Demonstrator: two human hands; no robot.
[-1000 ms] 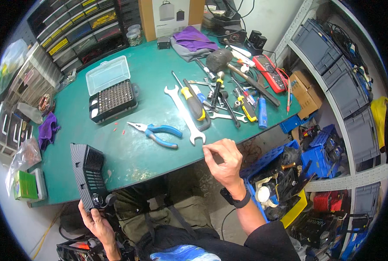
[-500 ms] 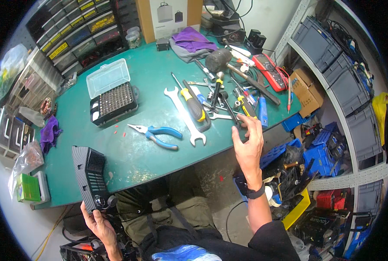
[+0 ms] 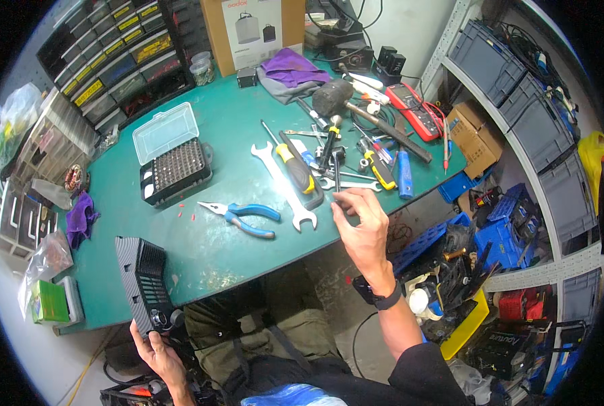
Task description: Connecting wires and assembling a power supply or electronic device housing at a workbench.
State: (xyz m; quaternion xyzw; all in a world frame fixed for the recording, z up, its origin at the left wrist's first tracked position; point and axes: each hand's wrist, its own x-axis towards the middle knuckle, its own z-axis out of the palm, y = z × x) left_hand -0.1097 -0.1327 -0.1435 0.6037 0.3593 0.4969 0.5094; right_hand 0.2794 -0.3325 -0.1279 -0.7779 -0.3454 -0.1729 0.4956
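At the table's near left edge, my left hand (image 3: 158,355) grips the lower end of a black boxy device (image 3: 139,274) with a ribbed side, slots and a round knob. The device is tilted, its upper part over the tabletop. My right hand (image 3: 363,223) is closed, thumb and fingertips pinching the near end of a slim dark rod-like tool (image 3: 337,174). This tool points away from me over the pile; its exact kind is unclear. Left of that hand lie a large open-end wrench (image 3: 283,183), a yellow-black screwdriver (image 3: 294,166) and blue-handled pliers (image 3: 244,215).
On the green table (image 3: 234,162) stands an open bit case (image 3: 173,166). A rubber mallet (image 3: 332,98), a red multimeter (image 3: 414,111) and a purple cloth (image 3: 292,66) lie farther back. Drawer cabinets (image 3: 112,57) line the far left; shelving with grey bins (image 3: 491,61) stands right.
My right hand has moved left and closed on the slim dark tool, which now points more straight away from me. My left hand keeps its grip on the device.
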